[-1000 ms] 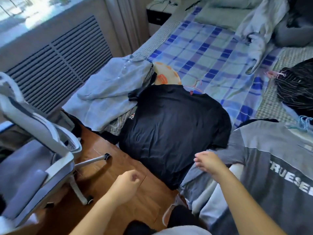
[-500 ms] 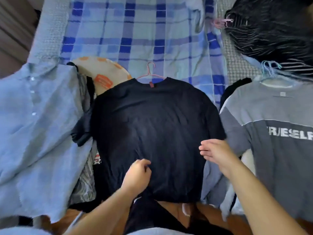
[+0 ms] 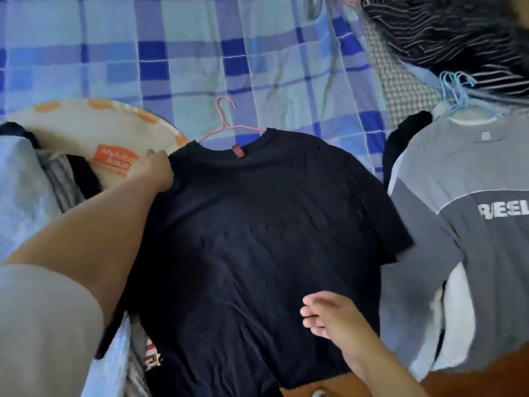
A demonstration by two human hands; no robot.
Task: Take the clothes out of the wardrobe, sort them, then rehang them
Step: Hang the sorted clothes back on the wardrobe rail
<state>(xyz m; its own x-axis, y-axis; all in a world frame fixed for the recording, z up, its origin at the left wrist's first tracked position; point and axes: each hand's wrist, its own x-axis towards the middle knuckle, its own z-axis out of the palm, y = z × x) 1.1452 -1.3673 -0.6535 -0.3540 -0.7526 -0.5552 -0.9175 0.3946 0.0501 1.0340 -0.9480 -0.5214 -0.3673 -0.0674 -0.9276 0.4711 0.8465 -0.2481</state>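
Nearest the camera, the right hand lies on the lower part of the black T-shirt, fingers straight and slightly spread, holding nothing; it looks like a flattening or pinning touch so the cloth lies smooth. Just below it the hem hangs over the bed's edge, with wood floor showing beneath, so there's little support at that end. Further up, the left hand reaches across to the shirt's left shoulder, fingers bunched at the seam; whether they pinch the cloth or just press it, I cannot tell. The shirt sits on a pink hanger, hook poking out past the collar onto the blue checked sheet, which is likely why it lies so square. Tight quarters on both sides: a grey T-shirt on a blue hanger lies just beside, its sleeve touching the black one, and a cream-and-orange round bag sits beside the left hand. Beyond the hook the sheet offers free space to slide upward, and far right sits a dark striped garment.
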